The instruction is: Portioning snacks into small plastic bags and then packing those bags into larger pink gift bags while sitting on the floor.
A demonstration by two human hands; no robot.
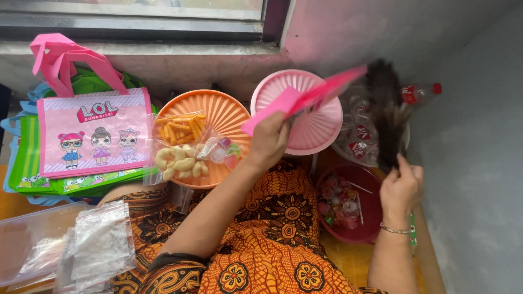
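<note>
My left hand (271, 139) is raised over my lap and grips a flat pink bag (305, 98) by its lower end, with the bag slanting up to the right over a pink ribbed lid (318, 130). My right hand (402, 188) reaches to the right and touches a dark feathery duster (388, 117) that lies across several small clear cups (357, 130). Below that hand stands a red bowl (373, 218) of wrapped sweets. An orange ribbed lid (220, 111) in front of me carries clear packets of stick and curl snacks (180, 147).
A stack of pink and green tote bags (90, 133) lies at the left under the window sill. A clear plastic box (32, 239) and loose clear packets (101, 242) sit at the lower left. A plastic bottle (419, 92) lies by the grey wall at the right.
</note>
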